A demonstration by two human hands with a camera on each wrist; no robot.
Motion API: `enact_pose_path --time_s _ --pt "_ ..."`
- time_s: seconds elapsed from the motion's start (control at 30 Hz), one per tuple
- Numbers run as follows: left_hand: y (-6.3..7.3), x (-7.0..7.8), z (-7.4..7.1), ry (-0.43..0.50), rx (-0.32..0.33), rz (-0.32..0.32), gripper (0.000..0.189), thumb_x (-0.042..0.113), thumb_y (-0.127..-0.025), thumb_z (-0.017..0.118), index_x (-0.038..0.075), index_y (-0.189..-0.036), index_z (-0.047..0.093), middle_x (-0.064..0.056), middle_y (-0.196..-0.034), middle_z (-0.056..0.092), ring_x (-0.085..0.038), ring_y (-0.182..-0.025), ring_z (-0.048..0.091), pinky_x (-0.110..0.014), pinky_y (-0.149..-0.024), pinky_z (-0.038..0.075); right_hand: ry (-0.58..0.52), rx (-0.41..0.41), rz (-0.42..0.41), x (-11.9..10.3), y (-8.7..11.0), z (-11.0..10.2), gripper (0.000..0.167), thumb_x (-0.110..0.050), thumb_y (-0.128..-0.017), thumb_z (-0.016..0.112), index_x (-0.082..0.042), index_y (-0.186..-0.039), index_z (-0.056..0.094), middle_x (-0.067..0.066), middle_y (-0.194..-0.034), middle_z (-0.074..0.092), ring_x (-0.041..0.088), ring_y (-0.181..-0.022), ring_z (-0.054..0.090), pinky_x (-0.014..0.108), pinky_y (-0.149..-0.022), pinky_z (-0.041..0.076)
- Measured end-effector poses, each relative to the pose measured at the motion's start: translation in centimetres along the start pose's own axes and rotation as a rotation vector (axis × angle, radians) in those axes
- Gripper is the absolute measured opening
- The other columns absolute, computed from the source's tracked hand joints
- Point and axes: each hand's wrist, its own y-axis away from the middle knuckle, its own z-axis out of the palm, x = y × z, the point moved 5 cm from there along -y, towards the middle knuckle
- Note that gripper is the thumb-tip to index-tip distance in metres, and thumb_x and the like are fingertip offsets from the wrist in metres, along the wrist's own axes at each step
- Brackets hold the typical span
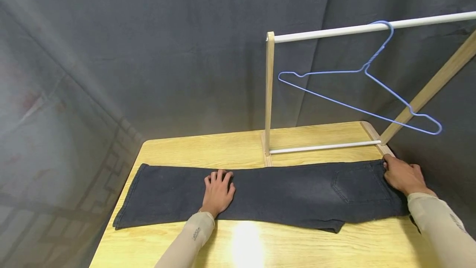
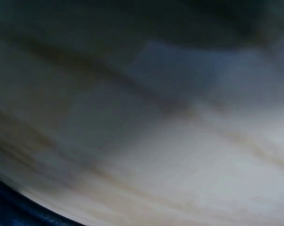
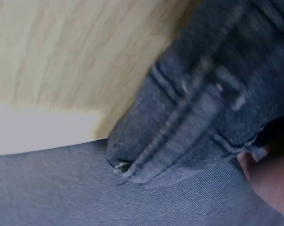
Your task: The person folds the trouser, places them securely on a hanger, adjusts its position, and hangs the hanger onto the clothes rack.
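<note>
Head view: dark denim jeans (image 1: 282, 193) found folded lengthwise and flat on wooden tabletop (image 1: 208, 148), hem to the left, back pocket (image 1: 360, 189) toward the right. Noted left hand (image 1: 218, 193) resting on the leg, grip spread; right hand (image 1: 405, 177) at the waist end, grip pinching the jeans' edge. Seen behind: blue hanger (image 1: 373, 57) hooked over the white rail of garment rack (image 1: 269, 94).

Left wrist view: heavily blurred; cannot tell grip.

Right wrist view: waistband (image 3: 179, 127) seen overhanging tabletop edge, above grey cloth (image 3: 52, 188); fingers partly visible beside it.
</note>
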Motion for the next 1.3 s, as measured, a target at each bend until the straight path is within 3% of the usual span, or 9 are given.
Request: enact_pose_path --time_s 0.17,0.33,0.5,0.73,0.9,0.97,1.03,1.13,1.3 --pt "-0.6 0.0 0.2 0.08 0.001 -0.036 0.047 0.034 -0.101 0.048 0.019 -0.146 0.046 -0.004 -0.154 0.041 -0.028 -0.144 0.034 -0.054 -0.101 0.031 -0.002 0.104 0.043 0.1 -0.2 -0.2 0.014 -0.007 -0.097 0.039 0.001 -0.098 0.05 0.039 -0.101 0.062 0.057 -0.091 0.06 0.062 -0.071 0.031" --pt "-1.0 -0.3 -0.1 0.14 0.056 -0.095 0.025 0.028 -0.105 0.047 0.013 -0.123 0.056 -0.009 -0.128 0.05 -0.031 -0.123 0.043 -0.053 -0.097 0.031 -0.018 0.114 0.09 0.3 -0.2 -0.2 0.014 -0.008 -0.096 0.041 0.004 -0.098 0.048 0.041 -0.102 0.061 0.059 -0.09 0.059 0.062 -0.071 0.03" --pt "-0.8 -1.7 -0.9 0.191 0.121 -0.17 0.012 0.02 -0.104 0.052 0.009 -0.105 0.054 -0.011 -0.106 0.046 -0.03 -0.099 0.041 -0.053 -0.085 0.028 -0.019 0.08 0.137 0.3 -0.3 0.3 0.02 -0.01 -0.096 0.044 0.007 -0.106 0.049 0.042 -0.103 0.06 0.059 -0.091 0.056 0.064 -0.073 0.032" --pt "0.5 -4.3 -2.2 0.147 0.269 -0.299 0.019 0.012 -0.096 0.064 0.01 -0.107 0.049 -0.017 -0.116 0.038 -0.037 -0.11 0.034 -0.056 -0.082 0.026 0.013 0.103 0.209 -0.5 -0.7 1.9 0.033 -0.012 -0.102 0.038 0.018 -0.113 0.042 0.046 -0.112 0.043 0.063 -0.107 0.038 0.075 -0.084 0.028" --pt "1.3 -4.1 -2.4 0.001 0.349 -0.2 0.03 0.017 -0.096 0.065 0.015 -0.123 0.053 -0.021 -0.14 0.033 -0.043 -0.133 0.029 -0.071 -0.093 0.028 0.011 0.336 0.165 -1.8 0.3 1.9 0.026 -0.005 -0.101 0.036 0.017 -0.115 0.035 0.043 -0.116 0.03 0.064 -0.117 0.026 0.082 -0.09 0.019" --pt "1.3 -3.8 -2.5 -0.043 0.353 -0.146 0.029 0.017 -0.097 0.064 0.019 -0.125 0.058 -0.019 -0.145 0.034 -0.044 -0.139 0.029 -0.077 -0.095 0.027 0.019 0.458 0.127 -2.7 0.9 1.6 0.024 -0.002 -0.097 0.039 0.016 -0.113 0.037 0.042 -0.118 0.032 0.062 -0.119 0.027 0.08 -0.092 0.018" --pt "1.3 -3.7 -2.4 -0.071 0.314 -0.125 0.028 0.02 -0.099 0.06 0.022 -0.127 0.061 -0.017 -0.149 0.036 -0.044 -0.142 0.029 -0.081 -0.096 0.026 0.009 0.498 0.093 -4.0 1.4 1.6 0.025 -0.003 -0.096 0.042 0.015 -0.114 0.04 0.04 -0.123 0.034 0.058 -0.122 0.028 0.077 -0.095 0.018" --pt "1.1 -3.9 -2.0 -0.065 0.195 -0.152 0.034 0.029 -0.102 0.054 0.023 -0.135 0.06 -0.014 -0.153 0.037 -0.044 -0.145 0.027 -0.085 -0.098 0.022 -0.016 0.386 0.032 -6.1 1.9 2.7 0.039 -0.016 -0.1 0.049 0.015 -0.124 0.043 0.039 -0.132 0.035 0.056 -0.127 0.028 0.073 -0.096 0.019" --pt "0.8 -4.9 -1.2 0.046 -0.009 -0.238 0.048 0.042 -0.105 0.044 0.023 -0.148 0.047 -0.01 -0.159 0.034 -0.038 -0.152 0.019 -0.087 -0.103 0.007 -0.117 -0.048 0.006 -7.9 2.8 5.7 0.079 -0.053 -0.106 0.03 0.006 -0.155 0.013 0.031 -0.162 0.003 0.053 -0.149 -0.003 0.078 -0.107 0.004"
